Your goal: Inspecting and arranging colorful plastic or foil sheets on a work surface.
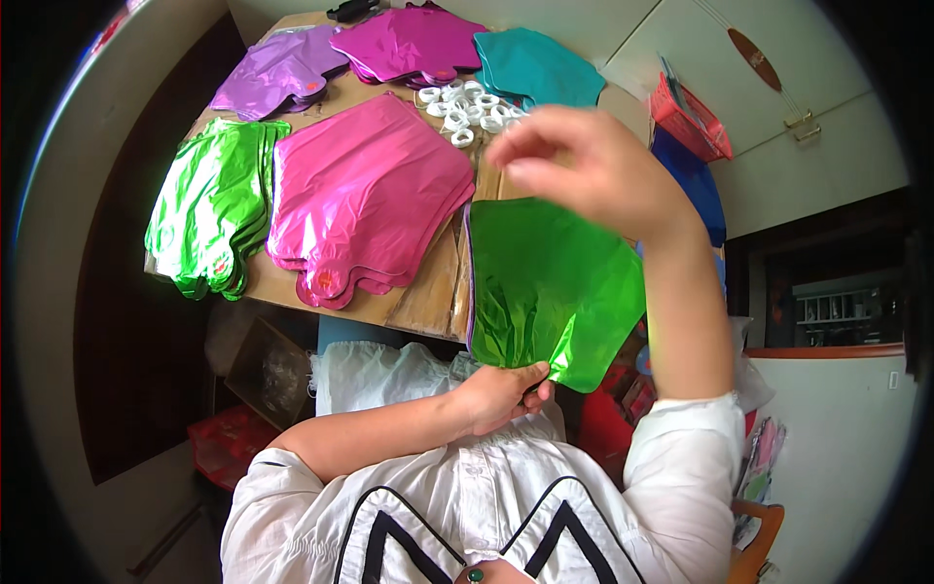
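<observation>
My left hand [506, 397] pinches the near edge of a flat, shiny green foil balloon [555, 292], its thumb on top. The foil reaches from the table's front edge toward my right side, with a thin purple edge showing along its left. Above its far end hangs my right hand [579, 161], blurred by motion, fingers curved toward the left; whether they hold anything is unclear. Small white rings [462, 107], like ribbon rolls, lie in a heap just beyond that hand. To the left rests a stack of pink foil balloons [375, 200].
Stacks of light green [209, 204], lilac [277, 73], magenta [409, 44] and teal foil [540, 68] surround the cardboard-covered tabletop [423, 292]. A red basket [689, 117] stands at the far right by a white cabinet [778, 58]. Below the table's left side sits an open cardboard box [258, 375].
</observation>
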